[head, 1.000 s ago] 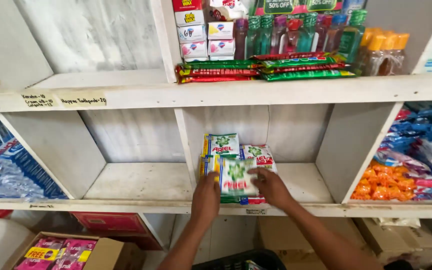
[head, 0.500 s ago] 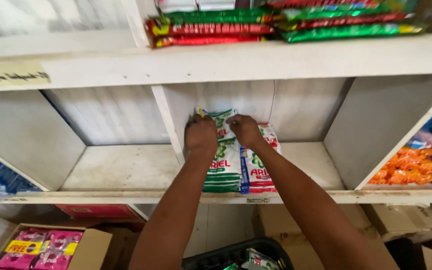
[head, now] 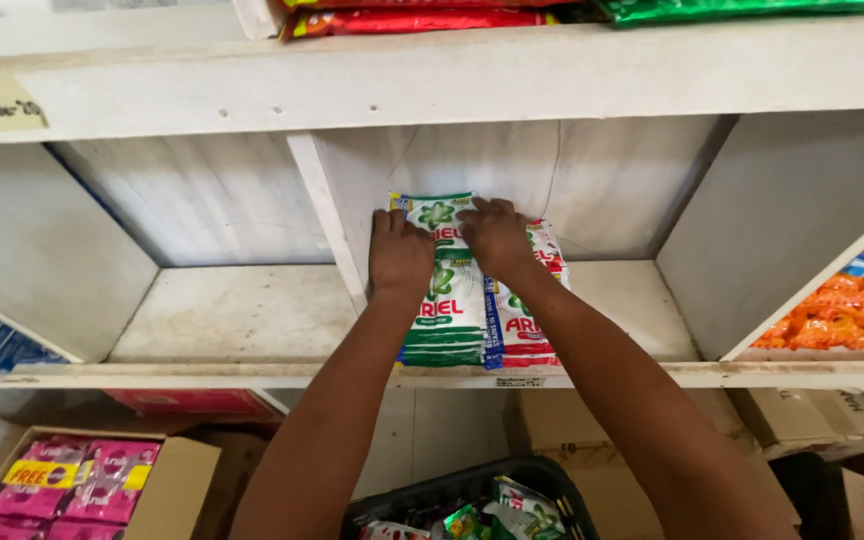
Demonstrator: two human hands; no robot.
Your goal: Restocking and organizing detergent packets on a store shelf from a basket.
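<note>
Pressing both palms flat on the sachets, I am squaring two stacks of detergent sachets in the middle compartment of the white wooden shelf (head: 252, 375). My left hand (head: 399, 256) lies open on the green-and-white sachet stack (head: 449, 310), fingers spread toward the back wall, gripping nothing. My right hand (head: 497, 236) rests the same way, flat across the top edge of that stack and onto the red-and-white sachet stack (head: 530, 335) just beside it on the right. To do this well, I judge I should keep the pressure even and push the stacks back together, with the green one snug against the divider panel (head: 337, 215) at my left hand's outer side. Slippery packets could fan out toward my wrists if I lean unevenly. Below my forearms sits a black basket (head: 552, 480) with more sachets.
</note>
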